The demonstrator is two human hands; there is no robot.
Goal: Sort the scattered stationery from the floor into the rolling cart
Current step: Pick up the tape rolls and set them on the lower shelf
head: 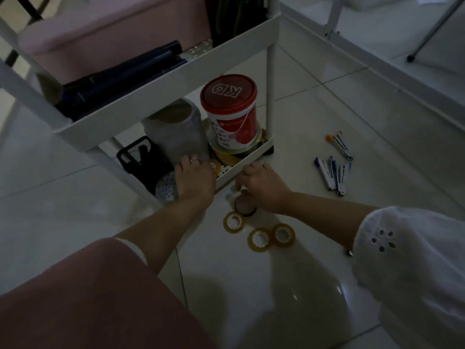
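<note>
Nearest to me, my pink left sleeve [88, 298] and white eyelet right sleeve [407, 260] frame both bare forearms, which reach forward and down over the white tiled floor [251, 298]. Between my arms three yellowish tape rolls [259, 239] lie flat on the tiles, two touching and the third just apart to the left. Just past them my right hand [261, 187] is lowered to the floor, knuckles up, with its fingers curled round the far edge of a dark-rimmed tape roll [245, 207] that lies flat under the palm. My left hand [195, 180] is stretched out further, back upward and a ring on one finger, its fingers pointing into the bottom tray [241, 167] of the white rolling cart [176, 79]; I cannot tell whether it holds anything, as the fingertips are hidden. Right of my right hand, well apart, a bundle of pens [332, 175] lies scattered on the tiles, with a few more markers [339, 146] just beyond. In the bottom tray stand a black mesh holder [143, 159], a grey container [176, 129] and a red-lidded tub [230, 109] set on a wide yellow tape roll [226, 157]. The shelf above carries dark, long items [120, 79], and a pink box [113, 34] sits behind
</note>
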